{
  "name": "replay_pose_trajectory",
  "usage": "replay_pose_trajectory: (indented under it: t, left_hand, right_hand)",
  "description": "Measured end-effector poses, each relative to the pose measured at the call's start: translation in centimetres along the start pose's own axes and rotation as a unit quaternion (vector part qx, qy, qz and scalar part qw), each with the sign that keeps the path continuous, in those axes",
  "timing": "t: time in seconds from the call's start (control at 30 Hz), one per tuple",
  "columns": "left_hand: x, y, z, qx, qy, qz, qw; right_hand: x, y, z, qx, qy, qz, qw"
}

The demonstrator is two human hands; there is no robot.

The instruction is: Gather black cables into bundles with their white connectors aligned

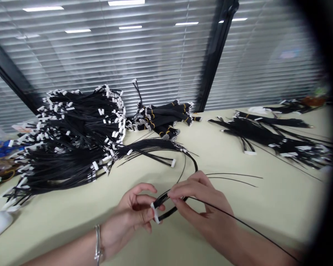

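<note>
My left hand (137,208) pinches a white connector (155,213) between thumb and fingers. Two groups of black wires run out of this connector toward the right. My right hand (204,201) has thumb and forefinger closed on a thin black wire (230,215) near the connector. One length of that wire trails down to the right past my forearm. Other loose black wires (233,174) stick out behind my right hand across the table. A bundle of black wires (152,145) reaches from the big heap toward my right hand.
A large heap of black cables with white connectors (80,125) covers the left side. Black sleeved bundles with yellow bands (169,116) lie at the back middle. More cables (266,135) spread at the right. A white rounded object (0,224) sits front left. Window blinds (113,51) stand behind the table (80,218).
</note>
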State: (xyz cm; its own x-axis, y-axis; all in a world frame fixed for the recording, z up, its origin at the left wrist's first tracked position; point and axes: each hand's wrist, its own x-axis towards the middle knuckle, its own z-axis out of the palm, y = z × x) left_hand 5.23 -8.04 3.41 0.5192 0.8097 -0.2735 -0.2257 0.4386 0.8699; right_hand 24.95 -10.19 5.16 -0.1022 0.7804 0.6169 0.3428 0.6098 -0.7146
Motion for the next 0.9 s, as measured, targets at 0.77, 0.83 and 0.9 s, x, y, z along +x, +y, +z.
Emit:
replay_pose_trajectory:
  t: [0.77, 0.83, 0.9]
  left_hand:
    - [-0.1, 0.4, 0.3, -0.035, 0.005, -0.045, 0.998]
    - [-0.1, 0.4, 0.3, -0.036, 0.003, -0.045, 0.998]
    - [-0.1, 0.4, 0.3, -0.033, 0.002, -0.044, 0.998]
  right_hand:
    - [-0.2, 0.7, -1.3, -0.064, -0.079, -0.15, 0.983]
    - [-0.3, 0.7, -1.0, -0.053, -0.087, -0.139, 0.985]
    - [-0.2, 0.5, -0.7, -0.04, -0.096, -0.127, 0.986]
